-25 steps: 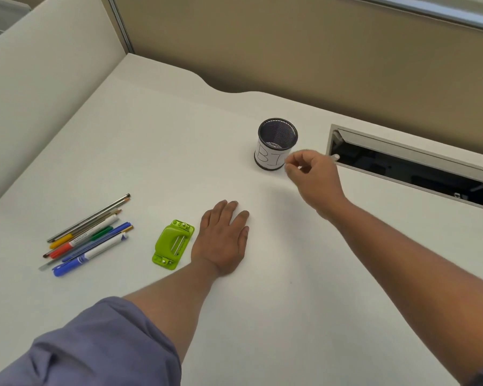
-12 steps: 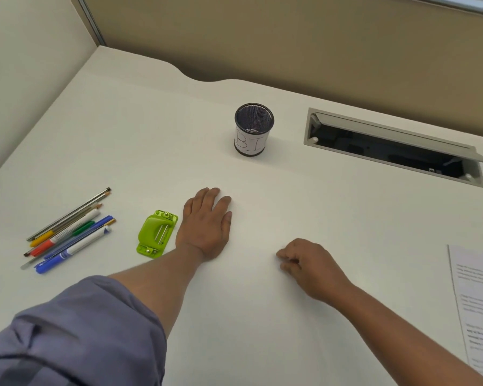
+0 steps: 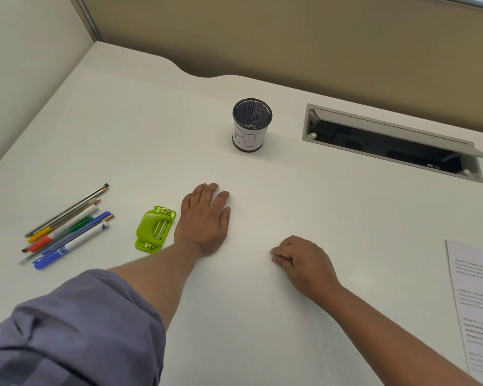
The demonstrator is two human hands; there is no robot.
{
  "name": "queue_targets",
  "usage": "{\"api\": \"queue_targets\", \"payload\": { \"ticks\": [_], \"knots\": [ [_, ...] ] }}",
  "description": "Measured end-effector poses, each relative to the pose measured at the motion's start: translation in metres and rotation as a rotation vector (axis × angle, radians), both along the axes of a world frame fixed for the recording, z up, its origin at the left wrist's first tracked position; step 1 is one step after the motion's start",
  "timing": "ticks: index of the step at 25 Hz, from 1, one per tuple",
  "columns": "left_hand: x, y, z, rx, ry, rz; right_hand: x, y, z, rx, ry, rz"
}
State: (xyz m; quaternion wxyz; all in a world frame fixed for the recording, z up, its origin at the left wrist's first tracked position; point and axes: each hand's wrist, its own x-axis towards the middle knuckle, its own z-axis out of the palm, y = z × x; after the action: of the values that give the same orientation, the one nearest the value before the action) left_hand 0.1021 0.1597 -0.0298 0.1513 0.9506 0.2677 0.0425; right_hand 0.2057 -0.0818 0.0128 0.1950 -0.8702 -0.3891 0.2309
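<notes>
Probably an office cubicle: beige partition panels (image 3: 318, 37) wall in a white desk (image 3: 151, 121) beyond both hands. A cable hatch (image 3: 388, 140) lies open ahead of the right hand (image 3: 304, 263), and pens (image 3: 64, 229) lie left of the left hand (image 3: 204, 218).

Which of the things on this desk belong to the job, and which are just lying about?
Job, likely:
green desk tool, beside the left hand
pens
mesh cup

Lying about:
printed sheet
open cable hatch
</notes>
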Motion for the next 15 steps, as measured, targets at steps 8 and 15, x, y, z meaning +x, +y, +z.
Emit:
{"api": "queue_targets", "payload": {
  "ticks": [8,15],
  "knots": [
    [0.001,0.000,-0.001,-0.001,-0.001,-0.001,-0.006,0.006,0.004,-0.090,-0.272,0.220],
    [0.001,0.000,-0.001,0.007,-0.006,-0.001,-0.004,0.014,0.005,-0.284,-0.342,0.386]
  ]
}}
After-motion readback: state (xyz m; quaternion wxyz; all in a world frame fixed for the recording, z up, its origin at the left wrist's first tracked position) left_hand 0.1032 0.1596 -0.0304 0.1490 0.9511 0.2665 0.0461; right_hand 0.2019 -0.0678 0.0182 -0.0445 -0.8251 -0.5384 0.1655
